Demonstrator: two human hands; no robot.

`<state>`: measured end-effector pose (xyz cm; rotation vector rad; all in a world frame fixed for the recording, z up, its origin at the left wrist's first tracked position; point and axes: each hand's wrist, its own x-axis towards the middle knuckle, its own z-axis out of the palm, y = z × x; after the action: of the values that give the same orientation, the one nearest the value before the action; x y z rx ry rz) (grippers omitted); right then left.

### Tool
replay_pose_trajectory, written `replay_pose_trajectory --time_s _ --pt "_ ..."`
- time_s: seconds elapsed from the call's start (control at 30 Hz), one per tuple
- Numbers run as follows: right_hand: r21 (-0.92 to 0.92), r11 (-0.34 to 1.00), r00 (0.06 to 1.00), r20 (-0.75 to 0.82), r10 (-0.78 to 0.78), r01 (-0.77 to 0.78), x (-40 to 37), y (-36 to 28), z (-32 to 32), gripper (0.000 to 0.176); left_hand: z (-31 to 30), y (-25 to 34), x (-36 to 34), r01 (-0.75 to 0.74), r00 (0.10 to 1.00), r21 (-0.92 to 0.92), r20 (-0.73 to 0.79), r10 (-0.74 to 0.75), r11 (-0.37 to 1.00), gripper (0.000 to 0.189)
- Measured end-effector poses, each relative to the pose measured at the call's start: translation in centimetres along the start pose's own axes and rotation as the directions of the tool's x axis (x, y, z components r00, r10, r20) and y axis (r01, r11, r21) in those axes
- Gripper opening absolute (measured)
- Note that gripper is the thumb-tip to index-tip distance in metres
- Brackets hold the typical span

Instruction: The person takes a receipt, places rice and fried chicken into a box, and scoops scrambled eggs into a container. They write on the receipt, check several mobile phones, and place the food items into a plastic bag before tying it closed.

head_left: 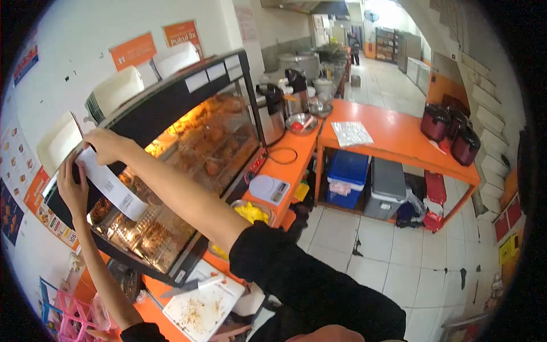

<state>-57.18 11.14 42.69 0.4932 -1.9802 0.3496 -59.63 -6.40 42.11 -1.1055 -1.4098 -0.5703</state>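
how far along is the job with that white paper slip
Done: the long white paper slip is at the top edge of the black-framed glass food warmer. In hand: the right hand pinches its top end, the left hand touches its edge. Left: neither hand has let go; if it is fixed cannot be told.

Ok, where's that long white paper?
On the left of the head view, the long white paper hangs from the right hand down the front of the glass food warmer, with the left hand just beside it.
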Motion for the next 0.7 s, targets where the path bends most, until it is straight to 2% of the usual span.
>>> replay_pose_trajectory --time_s 0.1,0.13,0.2,0.27,0.3,0.33,0.4,0.43,0.57,0.7 --pt "-0.071 0.997 1.000 -0.026 -0.016 0.014 0.3 0.2 0.6 0.035 1.2 -1.4 -0.5 -0.083 0.996 0.062 -0.038 0.086 0.995 0.021" --pt "-0.106 0.994 0.999 -0.032 -0.040 0.036 0.3 0.1 0.7 0.036 1.8 -2.4 -0.9 -0.011 1.000 0.029 -0.010 0.011 1.000 0.021" --pt "-0.176 0.984 1.000 -0.007 0.023 -0.024 0.4 0.1 1.4 0.039 1.3 -2.7 -0.8 -0.023 0.999 0.049 0.047 0.021 0.999 0.020" --pt "-0.175 0.984 0.999 -0.042 0.014 -0.021 0.5 0.7 2.3 0.041 1.9 -4.0 -1.0 -0.100 0.994 0.098 0.057 0.094 0.990 0.021" --pt "-0.106 0.989 0.994 -0.062 0.094 -0.100 0.1 0.6 2.4 0.040 2.1 -4.4 -1.1 -0.145 0.989 0.120 0.031 0.142 0.982 0.022" --pt "-0.108 0.990 0.992 -0.097 0.083 -0.093 -0.4 0.3 2.4 0.040 2.3 -4.7 -1.2 -0.141 0.990 0.111 0.020 0.139 0.984 0.022" --pt "-0.114 0.992 0.985 -0.168 0.039 -0.058 -0.6 0.3 2.3 0.038 2.4 -4.4 -1.4 -0.046 0.999 0.088 0.027 0.043 0.995 0.022" --pt "-0.040 0.998 0.984 -0.171 0.047 -0.054 -0.5 0.5 2.5 0.036 2.3 -4.1 -1.5 -0.046 0.999 0.096 0.012 0.045 0.994 0.023" --pt "0.017 0.999 0.975 -0.220 0.034 -0.031 -0.8 0.6 2.2 0.033 2.2 -3.4 -1.1 -0.076 0.997 0.111 -0.018 0.078 0.991 0.024" --pt "0.074 0.997 0.941 -0.336 0.041 -0.017 -1.2 0.7 3.3 0.033 2.2 -2.9 -1.1 -0.087 0.996 0.145 0.020 0.085 0.986 0.026"
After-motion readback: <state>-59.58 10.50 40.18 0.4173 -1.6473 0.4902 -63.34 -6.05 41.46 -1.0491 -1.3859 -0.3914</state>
